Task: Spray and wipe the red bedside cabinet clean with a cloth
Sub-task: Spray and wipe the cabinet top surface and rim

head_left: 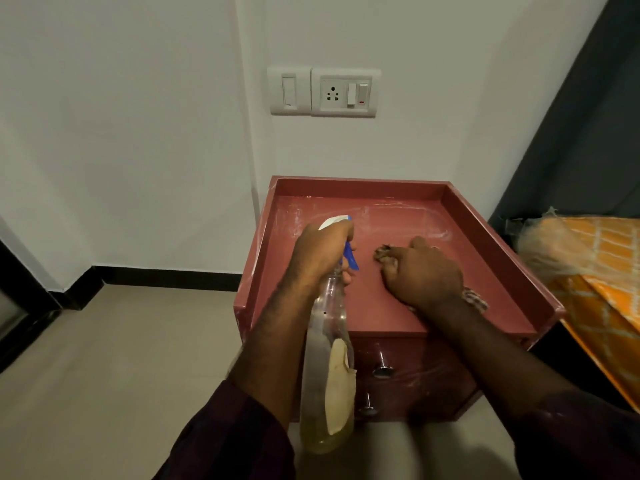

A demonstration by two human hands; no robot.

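Centre frame, my left hand [320, 251] grips a clear spray bottle [325, 375], yellowish liquid low inside, over the red bedside cabinet [374, 306]. My right hand [424, 275] clutches a cloth [476, 299] against its walled top. Socket [343, 91] above; orange bedcover [606, 271] at right.

Bedroom corner on my feed: white walls [138, 133] over a pale tiled floor [121, 358], in dim light.
On the wall I see a switch plate [289, 91] touching a socket panel [343, 92] on its right. Black skirting [166, 277] runs along the base. A dark door frame [20, 299] is at far left, a dark grey curtain [588, 133] hangs at right, and a bed with an orange patterned sheet [602, 271] lies below it.
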